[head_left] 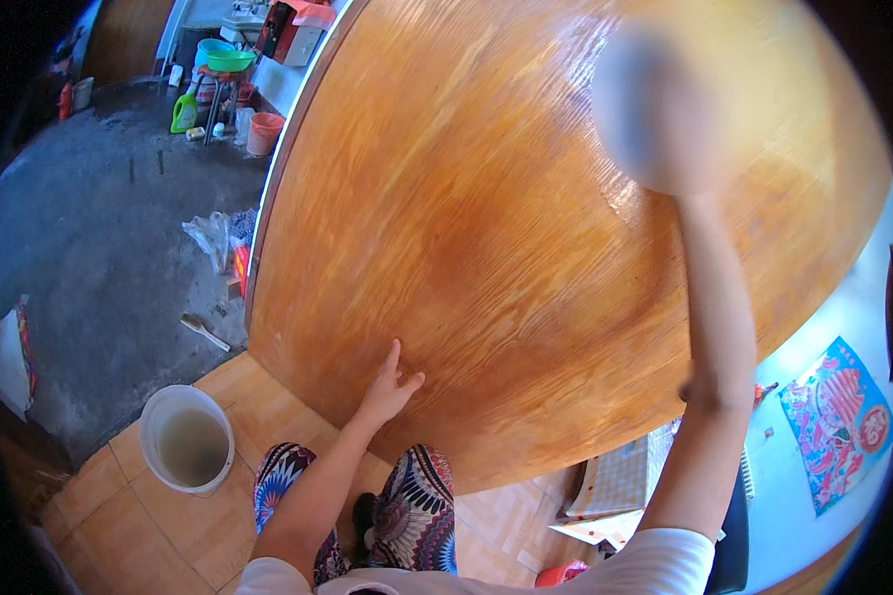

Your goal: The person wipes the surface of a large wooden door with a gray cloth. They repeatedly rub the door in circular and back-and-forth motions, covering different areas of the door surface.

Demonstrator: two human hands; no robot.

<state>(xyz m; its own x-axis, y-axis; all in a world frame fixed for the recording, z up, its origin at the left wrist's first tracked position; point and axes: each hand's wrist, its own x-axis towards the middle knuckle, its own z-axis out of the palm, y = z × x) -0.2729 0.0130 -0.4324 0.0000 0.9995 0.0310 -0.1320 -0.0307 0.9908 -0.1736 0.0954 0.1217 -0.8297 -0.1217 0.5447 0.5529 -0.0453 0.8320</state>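
A large varnished wooden panel (486,248), like a door, stands in front of me and shows wet-looking streaks near its upper right. My left hand (392,390) is low against it, fingers stretched out and holding nothing; whether the fingertips touch the wood I cannot tell. My right arm reaches high up the panel. There my right hand (690,139) is blurred, with a grey-blue smear beside it, so its fingers and anything in them cannot be made out. Left of my knees a white bucket (153,421) of murky water stands on the tiles.
On the dark floor to the left lie a brush (205,332) and a plastic bag (208,238). Further back, a green basin (230,61) rests on a stool near a green bottle (184,114) and a pink bucket (264,133). A colourful poster (838,426) hangs at right.
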